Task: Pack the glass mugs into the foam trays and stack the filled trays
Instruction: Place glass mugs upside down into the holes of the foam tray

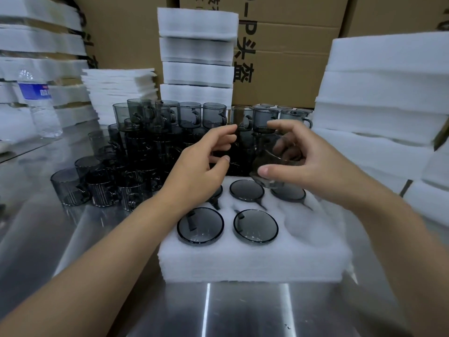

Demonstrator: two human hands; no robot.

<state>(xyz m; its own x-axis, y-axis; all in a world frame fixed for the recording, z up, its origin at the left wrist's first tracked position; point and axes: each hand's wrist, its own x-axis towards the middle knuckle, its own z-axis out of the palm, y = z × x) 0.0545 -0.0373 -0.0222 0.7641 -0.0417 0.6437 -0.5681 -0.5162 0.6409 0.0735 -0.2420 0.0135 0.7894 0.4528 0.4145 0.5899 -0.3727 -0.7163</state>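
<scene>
A white foam tray (243, 263) is lying on the steel table (243, 310), close to the person. Smoky grey glass mugs are sitting in its round pockets: two in the front row (200, 226) and three in the back row (246, 190), one of them half hidden under the left wrist. The front right corner of the tray is looking like bare foam, but it is blurred there.

Above the back right part of the tray, the right hand (313, 164) is holding one more glass mug (272, 164), tilted, with the thumb on the near wall and the fingers curled around the far side.

The left hand (201, 166) is hovering over the back left of the tray, thumb and curled fingers apart. I cannot tell if they are gripping a mug from the dark heap behind.

This heap of loose mugs (136, 152) is standing in layers behind and left of the tray. Further back, stacks of foam trays (196, 52) are rising in the middle and at the right (384, 93), thin foam sheets (119, 91) and a water bottle (38, 103) are standing at the left, and cardboard boxes (291, 57) are filling the background.
</scene>
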